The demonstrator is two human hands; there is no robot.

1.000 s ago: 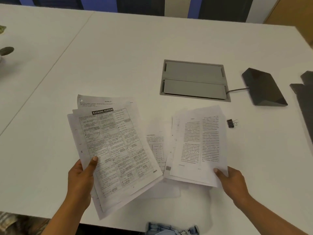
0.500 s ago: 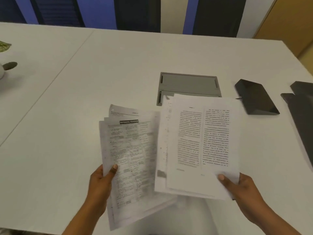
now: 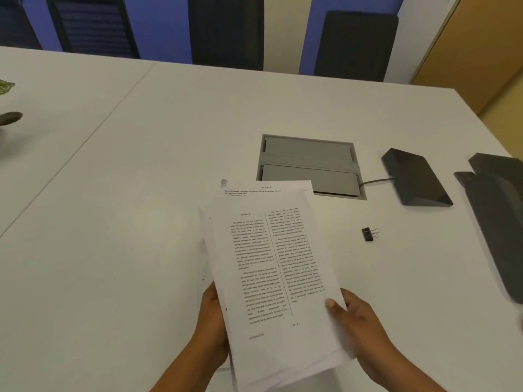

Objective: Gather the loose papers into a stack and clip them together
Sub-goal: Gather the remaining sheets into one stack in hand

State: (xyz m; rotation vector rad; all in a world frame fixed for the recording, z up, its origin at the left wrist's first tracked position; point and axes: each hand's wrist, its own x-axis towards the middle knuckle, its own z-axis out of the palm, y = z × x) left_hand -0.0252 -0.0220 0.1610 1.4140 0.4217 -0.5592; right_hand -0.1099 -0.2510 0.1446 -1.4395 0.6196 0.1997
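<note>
Papers [image 3: 271, 264] gripped at left edge by left hand [image 3: 210, 321], pinched by right hand [image 3: 362, 321], clip [image 3: 369, 234] lying apart on counter [image 3: 141, 222].

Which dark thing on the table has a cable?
The black wedge beside the grey hatch; the binder clip and the dark right-edge object show none.

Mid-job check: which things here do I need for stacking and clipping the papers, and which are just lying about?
For the job:
paper stack, gripped by left hand and right hand
binder clip, lying loose, untouched

Lying about:
grey cable hatch
black wedge device
dark item at right edge
leaves
</note>
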